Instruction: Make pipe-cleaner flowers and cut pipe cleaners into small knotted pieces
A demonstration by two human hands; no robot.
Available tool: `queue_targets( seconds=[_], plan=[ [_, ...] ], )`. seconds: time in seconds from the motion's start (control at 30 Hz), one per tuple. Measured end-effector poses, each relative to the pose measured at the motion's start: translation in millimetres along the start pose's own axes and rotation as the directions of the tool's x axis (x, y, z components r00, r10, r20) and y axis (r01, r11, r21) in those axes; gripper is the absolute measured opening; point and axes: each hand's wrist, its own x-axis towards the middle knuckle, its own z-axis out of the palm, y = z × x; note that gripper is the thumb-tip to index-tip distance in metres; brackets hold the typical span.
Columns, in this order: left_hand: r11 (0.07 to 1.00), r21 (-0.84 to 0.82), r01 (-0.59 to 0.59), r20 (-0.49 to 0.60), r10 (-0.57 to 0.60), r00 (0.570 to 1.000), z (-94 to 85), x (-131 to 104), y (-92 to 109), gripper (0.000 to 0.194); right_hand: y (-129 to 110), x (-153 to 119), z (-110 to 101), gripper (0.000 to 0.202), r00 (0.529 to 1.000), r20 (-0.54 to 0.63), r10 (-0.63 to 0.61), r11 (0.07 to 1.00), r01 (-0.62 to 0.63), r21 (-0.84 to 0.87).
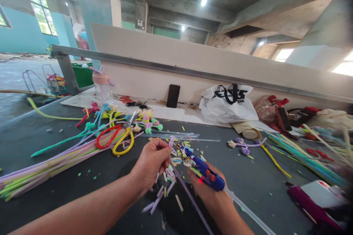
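Observation:
My left hand (154,159) pinches a purple pipe cleaner (189,192) near its upper end, where a small purple tuft shows. The long stem slants down toward the bottom of the view. In my right hand (211,194) is a blue hot glue gun (205,170), its nozzle pointing at the tuft from the right. A clear glue stick (248,211) runs out of the gun's back, and a red light glows on its side. Cut pipe cleaner pieces (157,200) lie scattered beneath both hands.
Scissors (121,137) with red and yellow handles rest on a long bundle of pipe cleaners (41,169). Clear glue sticks (182,136) lie ahead. Behind stand a black phone (173,96), a white bag (228,104) and a pink-lidded jar (103,88). More pipe cleaners (303,158) lie right.

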Motion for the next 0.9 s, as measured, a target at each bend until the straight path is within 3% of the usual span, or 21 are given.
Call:
queue_targets(
  seconds=[0.33,0.6,0.9],
  plan=[
    [1.0,0.019,-0.005,0.006,0.005,1.0,-0.3,0.5,-0.4,0.018,-3.2,-1.7,2.6,0.026,0.999,-0.035,-0.007,0.999,0.006,-0.031],
    [1.0,0.017,-0.019,0.004,0.019,1.0,-2.4,4.4,-3.2,0.017,0.9,-2.4,3.2,0.027,0.995,0.0,-0.099,0.995,0.099,-0.019],
    [0.999,0.053,-0.013,0.0,0.013,1.0,-0.9,2.7,-2.2,0.019,-1.5,-2.4,2.8,0.027,0.996,0.025,-0.089,0.996,0.089,-0.002]
  ],
)
